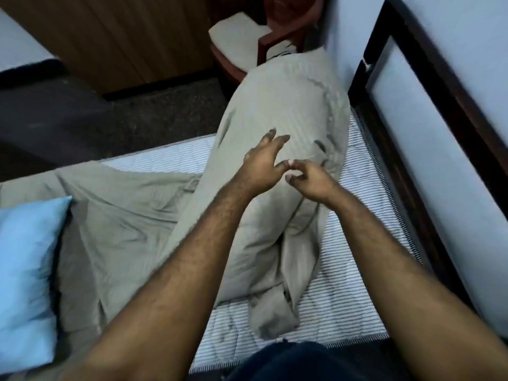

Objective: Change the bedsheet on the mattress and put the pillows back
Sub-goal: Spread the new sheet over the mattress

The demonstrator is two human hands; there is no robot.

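Observation:
A beige pillow (pixel 283 114) lies lengthwise on the striped mattress (pixel 354 229), its far end raised toward the wall. A crumpled beige bedsheet (pixel 118 215) covers the mattress's left part and runs under the pillow. A light blue pillow (pixel 27 273) lies at the left edge. My left hand (pixel 261 163) hovers over the beige pillow with fingers spread, holding nothing. My right hand (pixel 308 178) is beside it with fingers loosely curled, empty. The two hands almost touch at the fingertips.
A dark wooden headboard frame (pixel 412 149) runs along the mattress's right side against a pale wall. A wooden chair with a white cushion (pixel 242 42) stands beyond the bed. Dark floor (pixel 154 116) and a wooden cabinet (pixel 123 37) lie at the upper left.

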